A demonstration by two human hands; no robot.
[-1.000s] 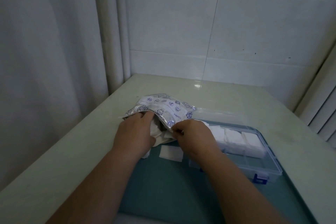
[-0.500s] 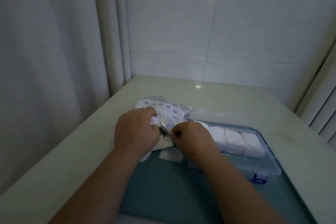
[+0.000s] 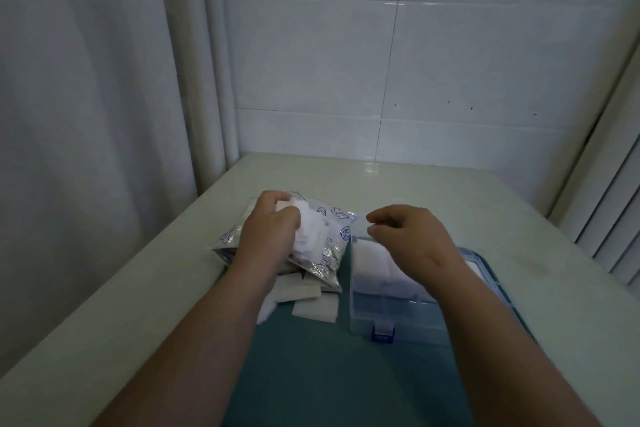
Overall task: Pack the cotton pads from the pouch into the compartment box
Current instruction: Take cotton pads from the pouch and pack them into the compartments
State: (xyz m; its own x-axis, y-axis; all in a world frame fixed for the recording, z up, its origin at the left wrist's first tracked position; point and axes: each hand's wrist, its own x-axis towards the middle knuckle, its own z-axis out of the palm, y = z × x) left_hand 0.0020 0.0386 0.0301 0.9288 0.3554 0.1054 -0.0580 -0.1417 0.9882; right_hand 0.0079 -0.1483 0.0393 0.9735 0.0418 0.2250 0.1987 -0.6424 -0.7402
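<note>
Your left hand [image 3: 273,232] is holding a wad of cotton pads [image 3: 310,232], its grip curled round them on the thumb side, just above the printed pouch [image 3: 332,246] lying on the surface [image 3: 381,184]. Your right hand [image 3: 412,236] is hovering over the far end of the open compartment box [image 3: 367,319], fingers loosely curled with thumb and forefinger tips close; whether that grip is pinching anything cannot be told. More white pads are sitting in the box's far compartments, and loose pads [image 3: 315,310] are lying on the teal mat [image 3: 346,374] between pouch and box.
</note>
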